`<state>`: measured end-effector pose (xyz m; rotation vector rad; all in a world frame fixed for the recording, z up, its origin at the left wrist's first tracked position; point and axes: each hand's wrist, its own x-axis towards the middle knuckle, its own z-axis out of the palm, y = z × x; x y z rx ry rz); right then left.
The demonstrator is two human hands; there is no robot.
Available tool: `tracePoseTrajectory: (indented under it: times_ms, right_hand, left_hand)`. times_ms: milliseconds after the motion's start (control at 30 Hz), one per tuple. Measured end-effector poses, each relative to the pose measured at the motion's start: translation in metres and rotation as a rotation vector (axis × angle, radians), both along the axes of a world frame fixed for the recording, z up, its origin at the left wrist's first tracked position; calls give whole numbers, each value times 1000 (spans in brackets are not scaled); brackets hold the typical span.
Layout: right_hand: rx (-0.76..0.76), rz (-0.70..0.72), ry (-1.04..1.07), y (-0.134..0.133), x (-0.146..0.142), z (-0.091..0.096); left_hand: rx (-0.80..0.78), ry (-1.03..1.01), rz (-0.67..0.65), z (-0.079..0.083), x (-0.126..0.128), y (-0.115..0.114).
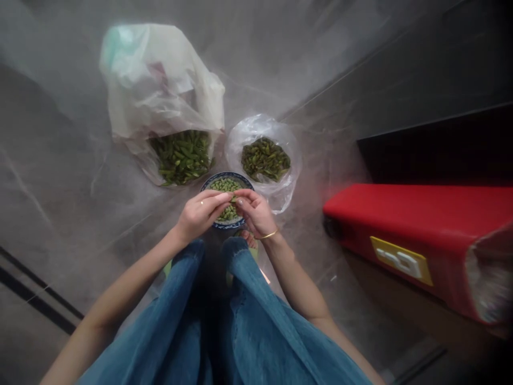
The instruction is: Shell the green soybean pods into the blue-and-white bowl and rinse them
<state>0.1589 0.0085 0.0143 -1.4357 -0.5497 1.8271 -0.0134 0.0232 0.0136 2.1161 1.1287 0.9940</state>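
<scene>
My left hand [200,213] and my right hand [256,215] meet fingertip to fingertip over a blue-and-white bowl [226,174]. Pinched between them is a small green bean pod [233,199], mostly hidden by the fingers. Loose shelled green beans [223,185] lie in the bowl under my hands. Beyond my left hand, a big white plastic bag [160,101] lies with its mouth toward me and full green pods [185,155] showing inside. Past my right hand, a clear plastic bag [294,144] stands open around a heap of darker, flatter-looking pods [265,159].
A red box-shaped object [404,214] with a yellow label stands on the right, beside a dark wall or cabinet [433,80]. Grey marbled floor tiles [60,160] spread around the bags. My knees in blue denim [256,310] are just below the bowl.
</scene>
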Motion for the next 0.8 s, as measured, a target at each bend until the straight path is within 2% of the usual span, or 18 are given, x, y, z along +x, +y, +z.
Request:
tracePoseTrajectory:
  times_ms: [67,133,300,500,667,800]
  right_hand:
    - [-78,0,89,-2,-8,-1]
    - [-90,61,113,-4,-16,-4]
    - [105,64,-141,-12,-26,-13]
    - [344,128,-509,-18,-27,-17]
    - [399,215,-599,-19,-22,-16]
    - [428,303,-569,-17,-16,-16]
  left_hand:
    - [7,41,49,-1,-2,-2]
    - [23,60,53,-3,-3,-4]
    - [41,49,20,-3,0,-8]
    - [-61,64,101,-3,7,-17]
    - [-119,41,105,-3,9,-17]
    - [-154,47,3,-1,5,-10]
